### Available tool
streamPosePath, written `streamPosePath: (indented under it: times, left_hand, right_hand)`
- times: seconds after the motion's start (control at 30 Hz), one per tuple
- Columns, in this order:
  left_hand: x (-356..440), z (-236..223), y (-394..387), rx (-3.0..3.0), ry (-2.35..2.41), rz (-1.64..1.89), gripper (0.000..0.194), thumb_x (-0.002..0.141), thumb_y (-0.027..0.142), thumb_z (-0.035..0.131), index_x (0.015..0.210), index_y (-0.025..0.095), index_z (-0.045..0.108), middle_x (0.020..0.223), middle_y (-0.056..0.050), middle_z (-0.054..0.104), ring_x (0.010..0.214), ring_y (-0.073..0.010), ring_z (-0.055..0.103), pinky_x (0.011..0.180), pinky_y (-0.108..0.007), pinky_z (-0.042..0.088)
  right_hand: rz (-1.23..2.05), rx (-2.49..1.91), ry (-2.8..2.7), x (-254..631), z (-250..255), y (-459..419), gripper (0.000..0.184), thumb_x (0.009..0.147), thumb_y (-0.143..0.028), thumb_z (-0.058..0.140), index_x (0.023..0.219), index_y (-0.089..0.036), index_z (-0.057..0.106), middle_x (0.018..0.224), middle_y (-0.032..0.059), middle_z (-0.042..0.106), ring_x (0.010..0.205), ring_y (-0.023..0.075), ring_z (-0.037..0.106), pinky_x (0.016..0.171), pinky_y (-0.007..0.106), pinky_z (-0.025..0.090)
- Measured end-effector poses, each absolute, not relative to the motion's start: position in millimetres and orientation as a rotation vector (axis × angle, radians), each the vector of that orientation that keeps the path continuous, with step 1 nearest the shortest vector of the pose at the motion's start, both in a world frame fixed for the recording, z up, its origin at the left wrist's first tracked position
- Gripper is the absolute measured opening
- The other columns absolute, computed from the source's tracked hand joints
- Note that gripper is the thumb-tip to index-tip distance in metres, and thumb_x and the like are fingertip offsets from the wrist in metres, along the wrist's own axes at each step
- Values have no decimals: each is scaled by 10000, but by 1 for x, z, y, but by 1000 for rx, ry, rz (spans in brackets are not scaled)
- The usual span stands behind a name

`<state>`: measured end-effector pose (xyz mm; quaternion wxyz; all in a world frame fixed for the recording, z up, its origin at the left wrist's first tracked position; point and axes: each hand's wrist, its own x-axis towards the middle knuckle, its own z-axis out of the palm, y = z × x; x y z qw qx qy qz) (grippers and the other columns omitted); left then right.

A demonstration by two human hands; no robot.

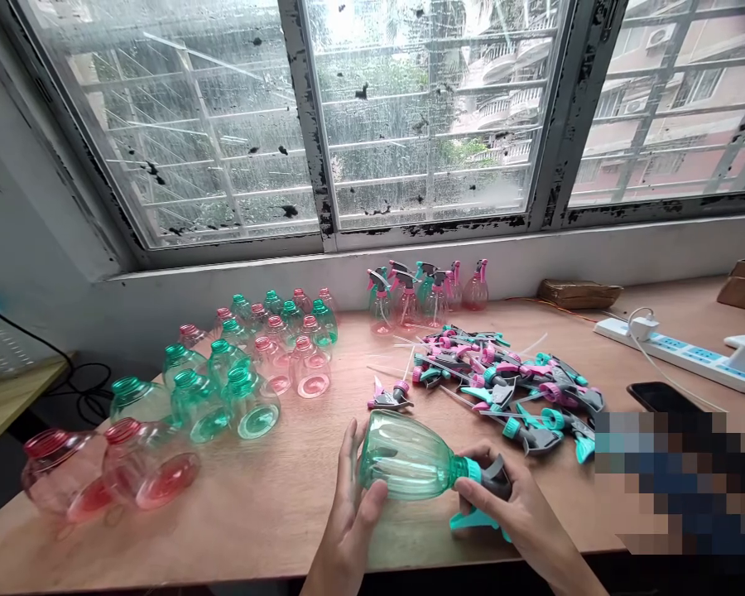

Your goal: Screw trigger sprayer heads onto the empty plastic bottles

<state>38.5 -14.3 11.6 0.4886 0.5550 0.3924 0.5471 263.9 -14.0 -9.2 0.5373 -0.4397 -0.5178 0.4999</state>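
A clear green spray bottle (406,455) lies on its side in the air above the table's front edge, its base to the left. My left hand (355,513) is wrapped around the base end, thumb in front and fingers behind. At the neck, my right hand (515,505) grips the grey and teal trigger sprayer head (487,480), which sits on the bottle's mouth. Whether the collar is fully screwed down I cannot tell. Just behind the bottle lies a single pink and grey sprayer head (391,396).
Open green and red bottles (242,401) stand in rows at the left. A pile of sprayer heads (502,381) lies right of centre. Several bottles with sprayers (406,302) stand by the wall. A power strip (683,352) and a phone (661,396) are at the right.
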Motion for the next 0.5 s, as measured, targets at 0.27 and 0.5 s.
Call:
streamPosePath:
  times: [0.27, 0.5]
  left_hand:
    - [37, 16, -10, 1494, 1037, 1221, 871, 809, 447, 800, 1543, 292, 358, 1519, -107, 503, 1408, -378, 462, 1204, -495, 331]
    - [36, 4, -3, 1490, 971, 1269, 819, 817, 313, 819, 1508, 428, 395, 1547, -28, 384, 1417, -308, 451, 1076, -338, 503]
  right_hand:
    - [1224, -1007, -1165, 264, -8, -15, 334, 777, -423, 839, 947, -189, 672, 642, -39, 675, 599, 172, 649, 608, 300, 531]
    - [1179, -1041, -1163, 265, -9, -11, 347, 776, -428, 834, 947, -175, 668, 596, -25, 691, 580, 178, 633, 612, 307, 494]
